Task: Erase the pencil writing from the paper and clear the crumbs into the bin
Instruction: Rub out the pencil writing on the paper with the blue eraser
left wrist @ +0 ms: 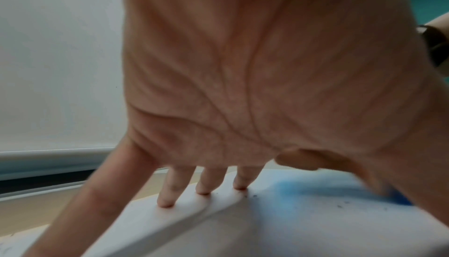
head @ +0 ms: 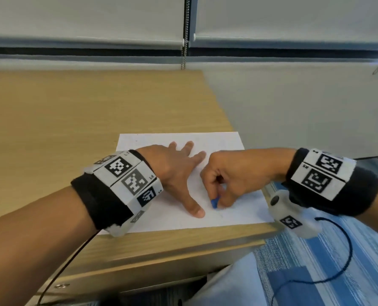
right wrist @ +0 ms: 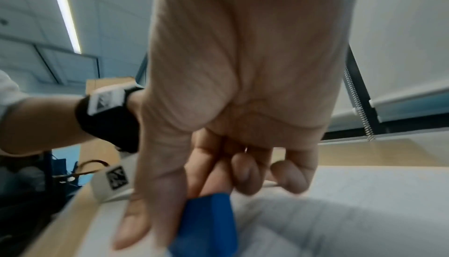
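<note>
The white paper sheet (head: 216, 146) lay at the corner of the wooden desk (head: 73, 120), pressed flat by the left hand (head: 174, 171) with straight fingers. The right hand (head: 234, 177) pinched the small blue eraser (head: 214, 203) against it. Hard rubbing could crease or tear the sheet, and the grey crumbs (left wrist: 340, 206) could fall off the near edge.

paper (head: 218, 142) lies on desk (head: 73, 120), at its near right corner | left hand (head: 172, 166) flat on paper's left half | right hand (head: 234, 173) over paper's right half | eraser (head: 214, 203) on paper, just right of left thumb | crumbs (left wrist: 340, 206) on paper beside eraser
</note>
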{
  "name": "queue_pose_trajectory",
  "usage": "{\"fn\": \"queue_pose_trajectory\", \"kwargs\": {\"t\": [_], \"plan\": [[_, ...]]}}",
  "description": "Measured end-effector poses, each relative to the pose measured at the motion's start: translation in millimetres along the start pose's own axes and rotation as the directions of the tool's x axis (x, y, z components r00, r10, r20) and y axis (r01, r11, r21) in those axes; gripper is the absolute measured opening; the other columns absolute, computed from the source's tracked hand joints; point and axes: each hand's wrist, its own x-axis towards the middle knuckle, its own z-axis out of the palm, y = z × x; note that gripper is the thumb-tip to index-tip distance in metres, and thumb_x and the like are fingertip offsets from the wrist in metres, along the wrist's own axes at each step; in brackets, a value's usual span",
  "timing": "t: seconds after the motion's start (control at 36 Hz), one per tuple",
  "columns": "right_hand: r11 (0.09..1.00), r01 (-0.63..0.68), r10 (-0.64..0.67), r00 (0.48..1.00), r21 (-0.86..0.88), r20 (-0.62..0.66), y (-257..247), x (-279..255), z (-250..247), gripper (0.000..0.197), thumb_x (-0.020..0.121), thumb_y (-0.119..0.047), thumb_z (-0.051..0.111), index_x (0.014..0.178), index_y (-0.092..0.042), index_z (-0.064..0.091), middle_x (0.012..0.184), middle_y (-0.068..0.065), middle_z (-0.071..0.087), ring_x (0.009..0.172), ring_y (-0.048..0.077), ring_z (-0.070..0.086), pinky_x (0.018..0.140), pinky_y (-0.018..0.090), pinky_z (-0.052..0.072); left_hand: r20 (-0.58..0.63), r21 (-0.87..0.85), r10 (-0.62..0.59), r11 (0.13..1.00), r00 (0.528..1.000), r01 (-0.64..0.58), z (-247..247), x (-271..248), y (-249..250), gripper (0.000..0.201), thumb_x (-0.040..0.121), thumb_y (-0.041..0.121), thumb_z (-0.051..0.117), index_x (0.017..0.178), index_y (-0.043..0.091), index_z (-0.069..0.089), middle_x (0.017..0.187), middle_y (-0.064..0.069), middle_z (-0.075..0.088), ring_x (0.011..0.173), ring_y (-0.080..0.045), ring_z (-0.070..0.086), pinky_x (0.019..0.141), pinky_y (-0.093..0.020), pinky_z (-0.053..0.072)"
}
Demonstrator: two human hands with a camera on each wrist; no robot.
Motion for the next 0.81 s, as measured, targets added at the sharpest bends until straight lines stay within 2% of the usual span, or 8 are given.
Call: {"fn": "queue_pose_trajectory", "kwargs": {"t": [0.08,0.19,0.33,0.47,0.56,0.67,0.72,0.81], "plan": [[1.000,-0.012,0.013,0.994,-0.013,0.111,-2,-4,1,0.008,0.076,-0.008,0.077,0.078,-0.013,0.071,0.079,0.010,0.072,0.068,0.018,0.060,0.066,0.025,0.048,0.007,0.014,-0.011,1.000,1.000,0.011,-1,-1,2,0.136,0.057,0.084,0.065,0.150,0.037,-0.024,0.160,0.003,-0.026,0.150,-0.031,-0.011,0.115,-0.054,0.018],[0.999,-0.037,0.037,0.997,0.002,-0.073,5,-4,-10,0.009,0.075,-0.010,0.078,0.081,-0.008,0.072,0.077,0.010,0.071,0.072,0.026,0.065,0.073,0.040,0.053,0.017,0.016,-0.018,1.000,1.000,0.018,-2,0,1,0.137,0.056,0.084,0.065,0.150,0.038,-0.023,0.160,0.003,-0.026,0.149,-0.032,-0.010,0.114,-0.055,0.019],[0.999,-0.033,0.032,0.989,0.002,0.141,-2,-8,5,0.008,0.075,-0.009,0.077,0.080,-0.010,0.070,0.077,0.014,0.070,0.066,0.018,0.059,0.063,0.026,0.047,0.026,0.021,-0.028,0.999,0.999,0.028,-2,-2,3,0.136,0.058,0.084,0.065,0.149,0.037,-0.025,0.159,0.004,-0.028,0.149,-0.030,-0.012,0.115,-0.055,0.018],[0.998,-0.050,0.052,0.998,0.026,-0.045,6,-7,-5,0.009,0.075,-0.011,0.079,0.081,-0.009,0.072,0.078,0.012,0.072,0.072,0.026,0.065,0.076,0.043,0.054,0.024,0.019,-0.026,1.000,0.999,0.025,-2,-1,2,0.139,0.057,0.085,0.064,0.150,0.034,-0.026,0.159,0.005,-0.029,0.150,-0.029,-0.012,0.115,-0.054,0.019],[1.000,-0.021,0.020,0.998,0.021,0.053,4,-10,2,0.009,0.075,-0.009,0.078,0.079,-0.009,0.070,0.078,0.015,0.071,0.074,0.033,0.065,0.075,0.045,0.053,0.015,0.025,-0.036,0.999,0.999,0.035,-1,-4,2,0.144,0.056,0.086,0.063,0.151,0.023,-0.025,0.159,0.007,-0.028,0.150,-0.027,-0.011,0.116,-0.051,0.019],[0.998,-0.033,0.028,0.993,0.045,0.114,2,-8,1,0.008,0.076,-0.007,0.077,0.083,-0.008,0.072,0.081,0.013,0.073,0.066,0.020,0.063,0.072,0.033,0.053,0.013,0.039,-0.048,0.998,0.999,0.047,-2,-5,4,0.147,0.057,0.086,0.062,0.151,0.015,-0.026,0.159,0.006,-0.028,0.150,-0.026,-0.010,0.116,-0.047,0.020],[0.995,-0.060,0.055,0.997,0.075,0.058,6,-1,-7,0.009,0.076,-0.008,0.078,0.085,-0.006,0.074,0.072,0.005,0.071,0.061,0.008,0.059,0.069,0.027,0.049,0.014,0.039,-0.054,0.998,0.998,0.053,-2,-5,5,0.147,0.057,0.086,0.062,0.151,0.016,-0.026,0.159,0.007,-0.028,0.150,-0.025,-0.010,0.116,-0.046,0.020],[0.994,-0.092,0.096,0.992,0.062,-0.077,15,13,-23,0.012,0.076,-0.012,0.078,0.084,-0.005,0.073,0.069,0.003,0.070,0.059,0.005,0.059,0.068,0.023,0.049,0.021,0.041,-0.054,0.998,0.998,0.053,-3,-6,4,0.147,0.056,0.087,0.062,0.150,0.017,-0.027,0.158,0.008,-0.029,0.150,-0.025,-0.010,0.116,-0.046,0.021]]}}
